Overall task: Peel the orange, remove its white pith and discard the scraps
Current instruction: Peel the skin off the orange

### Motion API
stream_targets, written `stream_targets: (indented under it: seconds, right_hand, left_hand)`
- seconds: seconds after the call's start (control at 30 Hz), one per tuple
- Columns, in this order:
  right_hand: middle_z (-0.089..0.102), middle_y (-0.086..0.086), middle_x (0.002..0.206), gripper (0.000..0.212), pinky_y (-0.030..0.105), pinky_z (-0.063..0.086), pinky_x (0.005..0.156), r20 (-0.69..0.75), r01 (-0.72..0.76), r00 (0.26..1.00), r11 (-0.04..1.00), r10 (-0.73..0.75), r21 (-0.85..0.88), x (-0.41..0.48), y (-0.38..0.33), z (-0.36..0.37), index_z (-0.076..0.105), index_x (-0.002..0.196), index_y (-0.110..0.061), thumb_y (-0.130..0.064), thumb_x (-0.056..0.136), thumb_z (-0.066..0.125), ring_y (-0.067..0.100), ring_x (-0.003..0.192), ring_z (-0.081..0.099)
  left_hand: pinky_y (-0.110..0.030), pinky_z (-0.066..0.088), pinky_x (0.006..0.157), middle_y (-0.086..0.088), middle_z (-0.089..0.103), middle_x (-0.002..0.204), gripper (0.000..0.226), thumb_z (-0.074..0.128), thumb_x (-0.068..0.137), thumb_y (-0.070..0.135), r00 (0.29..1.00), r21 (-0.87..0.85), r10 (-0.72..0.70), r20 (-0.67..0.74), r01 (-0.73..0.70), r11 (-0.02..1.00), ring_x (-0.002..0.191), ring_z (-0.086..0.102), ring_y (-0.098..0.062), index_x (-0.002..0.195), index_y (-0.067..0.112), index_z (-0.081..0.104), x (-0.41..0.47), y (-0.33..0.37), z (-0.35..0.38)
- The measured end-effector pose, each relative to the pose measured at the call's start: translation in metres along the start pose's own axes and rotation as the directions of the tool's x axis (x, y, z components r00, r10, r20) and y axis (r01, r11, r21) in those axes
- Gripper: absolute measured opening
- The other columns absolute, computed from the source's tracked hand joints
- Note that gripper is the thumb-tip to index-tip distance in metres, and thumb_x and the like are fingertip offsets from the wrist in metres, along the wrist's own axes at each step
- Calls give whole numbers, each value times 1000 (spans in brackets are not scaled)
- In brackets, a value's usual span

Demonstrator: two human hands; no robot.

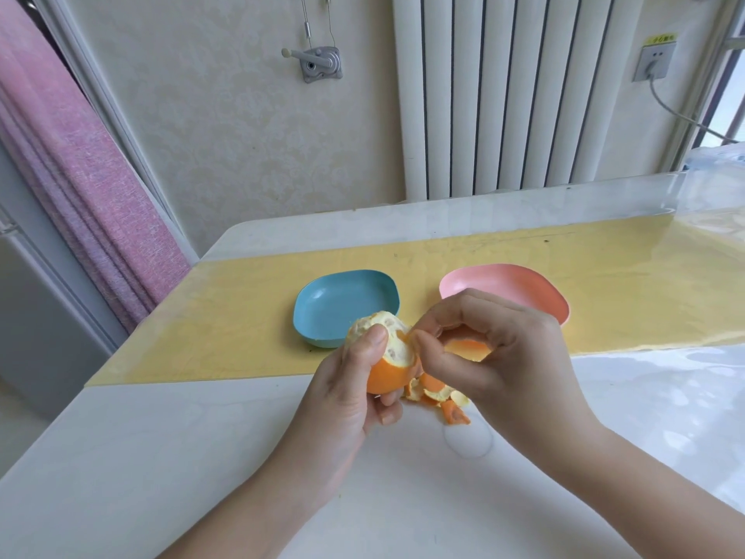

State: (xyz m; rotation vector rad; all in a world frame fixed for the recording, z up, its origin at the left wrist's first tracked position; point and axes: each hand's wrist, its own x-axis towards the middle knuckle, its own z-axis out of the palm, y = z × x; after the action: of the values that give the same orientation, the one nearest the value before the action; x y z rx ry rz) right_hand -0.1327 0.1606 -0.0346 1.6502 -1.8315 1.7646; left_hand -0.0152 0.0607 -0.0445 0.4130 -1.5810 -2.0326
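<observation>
My left hand (350, 393) grips a half-peeled orange (389, 363) above the white table; its top is bare and covered in white pith, its lower part still has orange skin. My right hand (492, 349) is just to the right of the fruit, fingers curled, with thumb and fingertip pinching a strip of peel (411, 336) at the fruit's upper right edge. A piece of peel (467, 349) shows inside the curled fingers. Several torn peel scraps (443, 397) lie on the table under my right hand.
A blue dish (322, 312) and a pink dish (536, 288) stand empty on the yellow runner (225, 316) behind my hands. A white radiator and a wall are beyond the table's far edge. A pink curtain hangs at the left.
</observation>
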Motion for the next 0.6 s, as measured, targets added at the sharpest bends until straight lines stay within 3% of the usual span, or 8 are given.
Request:
stream_targets:
  seconds: [0.13,0.23,0.37,0.5,0.6]
  right_hand:
    - [70,-4,65,12,15,50,59,26,-289,957,935,290,203,1,-3,0,71,70,-15,-8,80,73,5,60,66]
    - [70,-8,65,13,13,48,60,51,-373,928,909,370,185,5,3,0,72,71,-22,-15,83,71,3,60,64]
    - [65,-14,64,14,10,43,57,5,-271,962,955,273,-120,4,10,-1,73,70,-23,-10,76,77,3,63,59]
    - [70,-15,72,21,13,50,66,-12,-195,980,961,197,-194,4,13,-3,75,82,-23,-2,80,72,1,71,64]
    - [73,-13,87,21,18,51,72,65,-88,992,974,104,-207,5,11,-6,71,107,-25,-25,90,60,0,81,67]
  left_hand:
    - [-22,36,45,-16,47,78,30,62,65,49,1000,-60,-22,-11,21,998,52,42,-12,70,19,69,3,-2,0]
    - [-22,38,43,-20,53,74,34,65,60,48,998,-129,-53,-29,49,990,50,43,-13,72,16,71,6,-2,-1]
    - [-22,39,42,-14,62,71,52,68,57,46,992,-179,-90,-87,73,981,49,44,-13,93,9,61,11,-3,-2]
    - [-22,39,40,-15,63,68,49,71,61,40,980,-209,-158,-124,129,969,46,44,-13,96,8,59,11,0,0]
    - [-21,37,40,-14,63,64,44,68,72,39,969,-206,-213,-121,186,961,44,42,-13,99,6,56,9,4,1]
